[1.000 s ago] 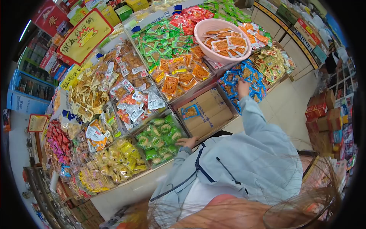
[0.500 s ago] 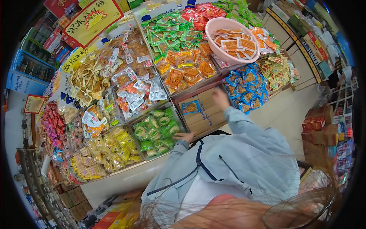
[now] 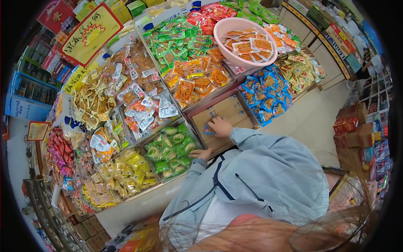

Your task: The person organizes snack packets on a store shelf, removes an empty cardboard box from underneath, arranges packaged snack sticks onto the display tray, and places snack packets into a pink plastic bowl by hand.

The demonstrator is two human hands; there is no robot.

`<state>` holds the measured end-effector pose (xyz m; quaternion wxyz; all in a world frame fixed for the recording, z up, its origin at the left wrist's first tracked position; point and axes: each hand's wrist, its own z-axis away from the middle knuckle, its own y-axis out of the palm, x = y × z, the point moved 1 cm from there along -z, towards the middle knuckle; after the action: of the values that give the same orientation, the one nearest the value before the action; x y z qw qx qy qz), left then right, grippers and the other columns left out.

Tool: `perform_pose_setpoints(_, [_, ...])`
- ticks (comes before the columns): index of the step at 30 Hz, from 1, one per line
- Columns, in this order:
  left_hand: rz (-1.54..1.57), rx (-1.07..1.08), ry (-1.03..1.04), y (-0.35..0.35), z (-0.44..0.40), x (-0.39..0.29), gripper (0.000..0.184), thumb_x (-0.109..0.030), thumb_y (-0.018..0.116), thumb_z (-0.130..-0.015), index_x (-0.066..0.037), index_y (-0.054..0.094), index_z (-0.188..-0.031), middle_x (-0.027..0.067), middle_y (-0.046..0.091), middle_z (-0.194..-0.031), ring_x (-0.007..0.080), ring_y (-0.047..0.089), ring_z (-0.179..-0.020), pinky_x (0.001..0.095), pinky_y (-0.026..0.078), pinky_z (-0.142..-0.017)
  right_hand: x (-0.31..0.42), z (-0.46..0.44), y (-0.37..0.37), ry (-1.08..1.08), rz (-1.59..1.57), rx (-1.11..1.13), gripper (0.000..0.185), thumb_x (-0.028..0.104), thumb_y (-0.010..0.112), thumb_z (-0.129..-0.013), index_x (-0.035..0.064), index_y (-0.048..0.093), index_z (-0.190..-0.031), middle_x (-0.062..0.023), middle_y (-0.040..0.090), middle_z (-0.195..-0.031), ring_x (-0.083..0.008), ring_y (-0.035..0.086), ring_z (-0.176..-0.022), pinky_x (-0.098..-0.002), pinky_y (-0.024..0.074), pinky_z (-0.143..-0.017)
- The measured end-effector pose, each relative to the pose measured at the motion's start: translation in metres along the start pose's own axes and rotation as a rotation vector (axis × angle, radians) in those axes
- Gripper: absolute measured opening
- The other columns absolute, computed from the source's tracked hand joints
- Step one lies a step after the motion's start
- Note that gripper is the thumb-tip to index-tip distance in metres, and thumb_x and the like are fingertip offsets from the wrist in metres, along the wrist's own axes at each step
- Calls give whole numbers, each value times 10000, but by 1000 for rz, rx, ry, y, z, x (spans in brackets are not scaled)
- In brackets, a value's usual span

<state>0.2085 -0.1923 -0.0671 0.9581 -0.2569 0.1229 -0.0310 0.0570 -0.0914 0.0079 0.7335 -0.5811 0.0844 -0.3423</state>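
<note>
A broad shop table (image 3: 145, 199), divided into compartments of wrapped snacks, fills the scene, seen from above. A person in a pale blue jacket (image 3: 281, 176) stands at its near side, both arms extended over the edge. Directly in front is a cardboard-lined compartment (image 3: 235, 110). Beyond it, to the far right, sits a pink basin (image 3: 219, 38) of flat orange-brown packets. A heap of clear-wrapped orange snacks (image 3: 184, 91) lies on the far side of the compartment, a pile of blue packets (image 3: 268, 90) just to its right, and green-wrapped snacks (image 3: 170, 148) just to its left.

The right hand (image 3: 221, 127) reaches into the compartment from the right, its back upward and its fingers pointing left. The left hand (image 3: 202, 154) rests at the table's near edge, between the green snacks and the cardboard; its fingers are extended and loose, with nothing visible in its grip.

Smallest is a single blue packet (image 3: 208, 130) on the left part of the cardboard. It lies beneath the right hand's fingertips, so that hand is the nearer one; the left is a little apart, toward the near left. The fingers cover most of the packet, so its long axis cannot be made out, nor whether the right grip is closed on it or merely touching.
</note>
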Motion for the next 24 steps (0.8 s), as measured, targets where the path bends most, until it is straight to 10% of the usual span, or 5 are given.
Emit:
perform_pose_setpoints(8, [-51,-35,39,45,-91,37,1383,-589,699,-594,90,-243,-1345,332,-292,-1401,539,-15,-1338,529,140,-1097,-148,18,51,439,-1346,-612,301,100,516,-805,2,553,-1087,-65,630,-933,-179,615,-826,-303,506,-726])
perform_pose_setpoints(13, [-134,34,140,36,-82,30,1370,-550,713,-610,95,-252,-1337,325,-296,-1402,518,-7,-1348,495,155,-1104,-220,55,-6,497,-1853,-1025,299,118,526,-851,68,499,-1145,-83,616,-1003,-192,622,-917,-376,530,-716])
perform_pose_setpoints(19, [186,-38,104,14,-20,12,1350,-649,659,-632,137,-186,-1332,426,-206,-1371,558,-39,-1324,520,145,-1095,-259,48,-46,1067,-626,-1100,387,188,597,-849,10,461,-1166,-209,626,-1029,-376,622,-889,-441,486,-778])
perform_pose_setpoints(24, [105,-32,29,-1,4,1,1373,-568,713,-609,112,-234,-1334,359,-255,-1399,535,-18,-1340,499,150,-1102,-264,48,-36,938,-531,-1059,322,139,613,-831,48,529,-1127,-218,627,-985,-374,609,-901,-431,468,-787])
